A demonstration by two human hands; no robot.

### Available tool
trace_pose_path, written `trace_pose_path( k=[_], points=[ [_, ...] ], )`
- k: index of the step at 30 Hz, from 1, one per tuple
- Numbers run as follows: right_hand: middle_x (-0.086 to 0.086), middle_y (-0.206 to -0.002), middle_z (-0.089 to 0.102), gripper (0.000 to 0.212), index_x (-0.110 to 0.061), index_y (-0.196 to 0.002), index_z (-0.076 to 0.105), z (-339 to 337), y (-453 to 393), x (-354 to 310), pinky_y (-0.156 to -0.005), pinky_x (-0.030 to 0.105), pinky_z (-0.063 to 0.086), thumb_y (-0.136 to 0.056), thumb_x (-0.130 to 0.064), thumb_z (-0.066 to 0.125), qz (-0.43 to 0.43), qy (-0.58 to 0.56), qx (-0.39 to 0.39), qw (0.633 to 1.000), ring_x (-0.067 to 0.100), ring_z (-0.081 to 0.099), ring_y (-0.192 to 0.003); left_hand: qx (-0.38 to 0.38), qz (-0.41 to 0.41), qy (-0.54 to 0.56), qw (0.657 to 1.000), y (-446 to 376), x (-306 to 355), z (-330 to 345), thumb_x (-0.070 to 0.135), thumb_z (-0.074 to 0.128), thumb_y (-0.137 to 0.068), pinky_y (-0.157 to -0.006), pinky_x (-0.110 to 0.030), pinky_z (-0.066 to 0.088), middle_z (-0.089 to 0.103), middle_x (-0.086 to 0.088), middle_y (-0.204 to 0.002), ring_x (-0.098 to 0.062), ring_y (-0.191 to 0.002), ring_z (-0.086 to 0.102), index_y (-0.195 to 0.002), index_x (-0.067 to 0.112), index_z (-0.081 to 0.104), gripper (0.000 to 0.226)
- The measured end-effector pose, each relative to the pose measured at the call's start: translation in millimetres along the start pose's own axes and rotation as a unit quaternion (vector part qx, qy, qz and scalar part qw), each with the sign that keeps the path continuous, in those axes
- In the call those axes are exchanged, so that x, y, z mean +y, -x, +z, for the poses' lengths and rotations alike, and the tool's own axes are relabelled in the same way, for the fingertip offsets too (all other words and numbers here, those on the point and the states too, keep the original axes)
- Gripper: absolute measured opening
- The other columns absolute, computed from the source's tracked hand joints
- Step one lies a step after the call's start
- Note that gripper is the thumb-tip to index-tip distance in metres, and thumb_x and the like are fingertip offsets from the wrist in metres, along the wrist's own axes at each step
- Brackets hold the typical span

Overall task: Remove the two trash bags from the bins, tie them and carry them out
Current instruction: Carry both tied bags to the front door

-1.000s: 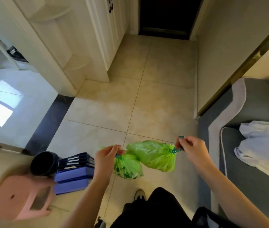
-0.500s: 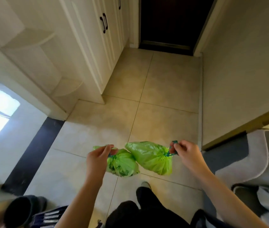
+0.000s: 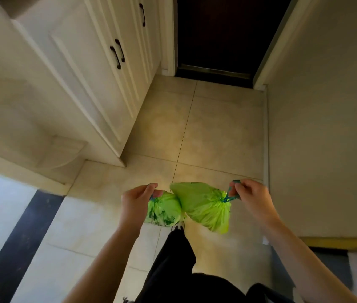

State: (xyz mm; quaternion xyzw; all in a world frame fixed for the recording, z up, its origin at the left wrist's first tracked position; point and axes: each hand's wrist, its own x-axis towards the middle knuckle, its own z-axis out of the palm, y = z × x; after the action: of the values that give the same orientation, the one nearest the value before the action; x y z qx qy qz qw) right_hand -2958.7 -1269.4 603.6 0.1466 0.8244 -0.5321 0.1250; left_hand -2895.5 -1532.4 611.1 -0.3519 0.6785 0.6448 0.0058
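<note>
two bags (image 3: 206,206) hang side by side; cabinet (image 3: 99,68) to the left, doorway (image 3: 223,33) ahead.

I stand on a floor of pale beige tiles (image 3: 217,127) with thin grout lines; a dark strip (image 3: 20,237) crosses it at my left, a white cabinet (image 3: 99,84) rests on it, my shoe (image 3: 178,226) too
</note>
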Motion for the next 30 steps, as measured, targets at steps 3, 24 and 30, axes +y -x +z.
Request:
trace_pose_path(
  k=[3, 24, 30],
  points=[
    [-0.007, -0.062, 0.069, 0.032, -0.021, -0.06, 0.064, 0.0, -54.2, -26.7, -0.063, 0.021, 0.049, -0.087, -0.008, 0.054, -0.024, 0.046, 0.021, 0.998, -0.005, 0.061, -0.056, 0.002, -0.018, 0.007, 1.0, -49.4, 30.4, 26.6, 0.015, 0.062, -0.089, -0.08, -0.024, 0.05, 0.077, -0.001, -0.073, -0.002, -0.072, 0.071, -0.082, 0.018, 0.075, 0.016],
    [0.005, -0.072, 0.072, 0.032, -0.019, -0.061, 0.063, -28.9, -481.9, -195.2, -0.074, 0.029, 0.053, -0.09, -0.007, 0.056, -0.081, 0.08, -0.038, 0.993, 0.015, 0.069, -0.071, 0.046, -0.022, -0.009, 0.999, -394.1, 236.8, 235.1, 0.021, 0.064, -0.089, -0.089, -0.034, 0.051, 0.078, 0.0, -0.081, -0.018, -0.09, 0.07, -0.087, 0.023, 0.075, 0.012],
    [-0.001, -0.07, 0.069, 0.021, -0.015, -0.069, 0.067, -38.9, -600.1, -247.5, -0.06, 0.004, 0.041, -0.088, -0.01, 0.059, -0.093, 0.146, -0.053, 0.983, 0.01, 0.064, -0.065, 0.057, -0.002, -0.029, 0.998, -479.3, 298.1, 291.0, 0.02, 0.065, -0.088, -0.09, -0.032, 0.051, 0.077, 0.0, -0.083, -0.015, -0.091, 0.07, -0.085, 0.021, 0.076, 0.011]
  ],
)
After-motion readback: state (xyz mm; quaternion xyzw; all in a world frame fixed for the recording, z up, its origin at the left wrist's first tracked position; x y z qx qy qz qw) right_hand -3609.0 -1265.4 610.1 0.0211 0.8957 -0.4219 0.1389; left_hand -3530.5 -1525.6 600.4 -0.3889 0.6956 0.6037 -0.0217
